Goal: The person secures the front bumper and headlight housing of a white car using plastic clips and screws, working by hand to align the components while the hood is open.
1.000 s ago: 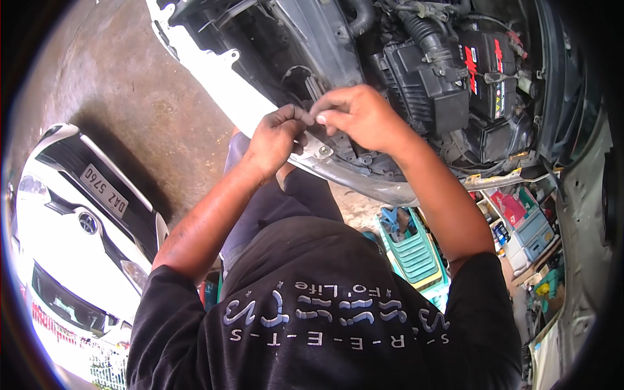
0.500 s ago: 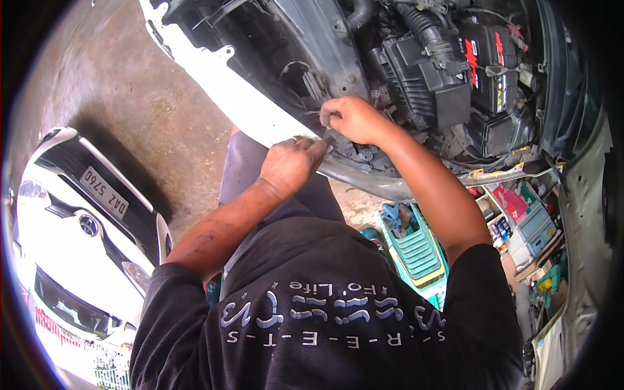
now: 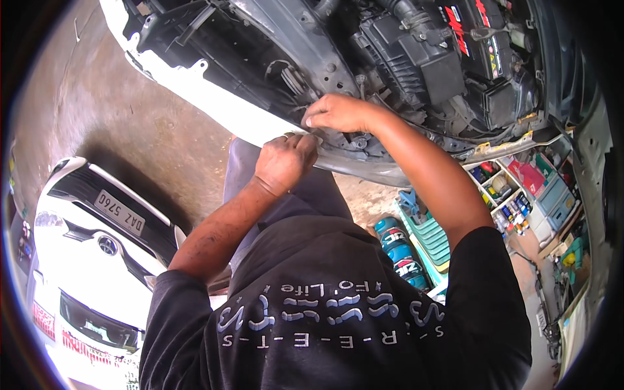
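The white bumper runs along the front of a car whose engine bay is uncovered. At its near right end my left hand is closed over the upper edge, knuckles up. Just beyond it, my right hand reaches in over the corner of the bay with fingers bent together and pointing down toward the bumper's end. Whatever lies at those fingertips is too small or hidden to make out. Dark brackets and a metal panel are next to the right hand.
A black air filter box and a battery fill the bay's right side. Right of my body are stacked green stools and blue containers. Shelves of supplies stand farther right. A white car is at left.
The view has shifted, so the bumper and bay sit farther left and up. My left hand stays on the bumper's end; my right hand has dipped slightly toward it, fingers still bent.
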A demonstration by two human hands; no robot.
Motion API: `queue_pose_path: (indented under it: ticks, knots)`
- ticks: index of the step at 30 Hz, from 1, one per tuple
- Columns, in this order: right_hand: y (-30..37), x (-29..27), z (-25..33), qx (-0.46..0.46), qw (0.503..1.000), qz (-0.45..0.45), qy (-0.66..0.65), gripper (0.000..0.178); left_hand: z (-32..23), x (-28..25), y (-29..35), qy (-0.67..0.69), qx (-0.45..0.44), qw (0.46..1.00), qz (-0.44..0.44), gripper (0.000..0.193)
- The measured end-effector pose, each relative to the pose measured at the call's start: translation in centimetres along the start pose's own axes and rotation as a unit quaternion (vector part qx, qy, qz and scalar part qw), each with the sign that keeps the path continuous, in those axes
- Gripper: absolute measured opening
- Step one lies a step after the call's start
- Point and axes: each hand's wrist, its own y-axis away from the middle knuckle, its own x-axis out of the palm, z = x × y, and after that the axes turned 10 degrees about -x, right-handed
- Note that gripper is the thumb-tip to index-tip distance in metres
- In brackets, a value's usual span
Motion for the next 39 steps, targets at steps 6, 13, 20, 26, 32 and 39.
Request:
queue_pose_path:
  ticks: [6, 13, 20, 26, 32, 39]
  knots:
    - [-0.9, -0.1, 0.8, -0.013, 0.998, 0.042, 0.044, 0.036, -0.7, -0.2, -0.5, -0.008, -0.020, 1.000, -0.007, 0.014]
    - [-1.1, 0.4, 0.9, 0.004, 0.995, 0.032, 0.095, 0.033, -1.0, -0.9, -0.5, 0.015, -0.037, 0.998, -0.040, 0.021]
    - [-0.9, 1.2, 0.1, -0.002, 0.996, -0.014, 0.087, 0.027, -1.5, -5.5, -3.9, -0.002, -0.289, 0.932, 0.220, 0.060]
    - [-1.5, 2.7, -0.6, 0.049, 0.990, -0.129, 0.003, 0.024, -0.4, -4.7, -5.5, 0.061, -0.257, 0.933, 0.243, 0.058]
    - [-1.7, 2.5, -0.1, 0.165, 0.973, -0.130, -0.097, 0.020, -0.7, -4.2, -7.5, 0.140, -0.299, 0.863, 0.382, 0.051]
    - [-3.1, 3.4, -1.9, 0.167, 0.962, -0.142, -0.161, 0.019, -2.0, -4.4, -8.9, 0.134, -0.420, 0.780, 0.445, 0.047]
